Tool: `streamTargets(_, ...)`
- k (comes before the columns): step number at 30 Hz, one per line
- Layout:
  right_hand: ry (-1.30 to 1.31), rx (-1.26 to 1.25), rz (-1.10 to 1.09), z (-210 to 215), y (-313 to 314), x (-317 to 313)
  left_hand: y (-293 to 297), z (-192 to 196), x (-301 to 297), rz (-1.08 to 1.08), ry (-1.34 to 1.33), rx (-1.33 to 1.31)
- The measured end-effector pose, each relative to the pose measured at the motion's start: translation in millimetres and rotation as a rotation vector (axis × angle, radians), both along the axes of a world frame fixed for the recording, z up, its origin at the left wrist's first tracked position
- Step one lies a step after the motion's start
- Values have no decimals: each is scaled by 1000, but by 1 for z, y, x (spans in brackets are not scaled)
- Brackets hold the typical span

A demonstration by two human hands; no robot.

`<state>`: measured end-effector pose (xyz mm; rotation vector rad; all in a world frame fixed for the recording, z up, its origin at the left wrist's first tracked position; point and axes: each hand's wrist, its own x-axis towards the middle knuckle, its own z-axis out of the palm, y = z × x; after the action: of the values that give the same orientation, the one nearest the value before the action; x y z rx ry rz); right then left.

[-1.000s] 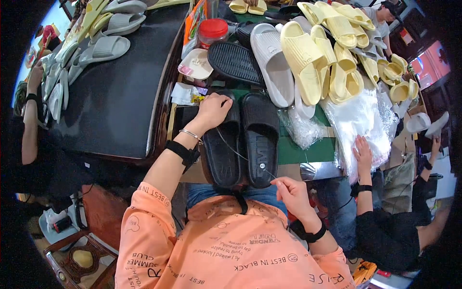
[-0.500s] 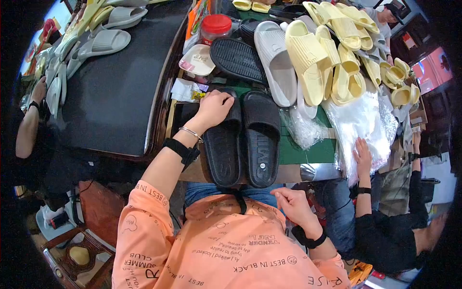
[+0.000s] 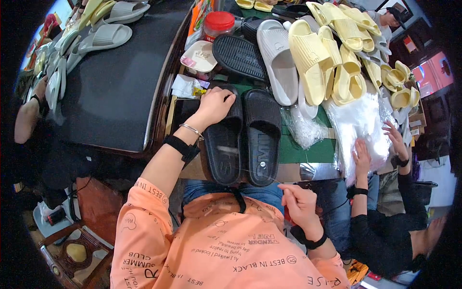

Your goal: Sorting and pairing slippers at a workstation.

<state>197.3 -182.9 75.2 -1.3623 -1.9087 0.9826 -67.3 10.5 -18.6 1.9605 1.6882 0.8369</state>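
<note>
A pair of black slide slippers lies side by side at the table's near edge, the left slide [image 3: 223,156] next to the right slide [image 3: 262,130]. My left hand [image 3: 216,103] is curled over the strap end of the left slide, its fingers bent and gripping there. My right hand [image 3: 299,204] is closed in a pinch to the right of the slides, just off the table's edge. From its fingertips a thin pale thread [image 3: 265,177] runs left across the heel of the right slide. A small pale streak, possibly glare, shows on the left slide's footbed.
Behind lie an upturned black slide [image 3: 239,57], a grey slide [image 3: 278,62] and several yellow slides [image 3: 310,58]. A white dish [image 3: 199,56] and red-lidded jar [image 3: 218,26] stand far left. At right, a co-worker's hands [image 3: 361,156] touch clear plastic bags [image 3: 358,123].
My right hand has shifted slightly right, and a thin thread now shows stretched from its fingers. My left hand stays on the left slide. A co-worker's second hand has come to the plastic bags.
</note>
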Motion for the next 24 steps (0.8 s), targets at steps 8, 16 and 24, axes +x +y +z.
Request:
streamTargets(8, -81, -214, -61, -37, -8, 4, -3, 4, -1, 16, -1, -12)
streamTargets(16, -62, -299, -143, -33, -7, 0, 0, 6, -2, -25, 20, -14)
streamTargets(24, 398, -698, -34, -30, 59, -60, 6, 9, -4, 136, -199, -44)
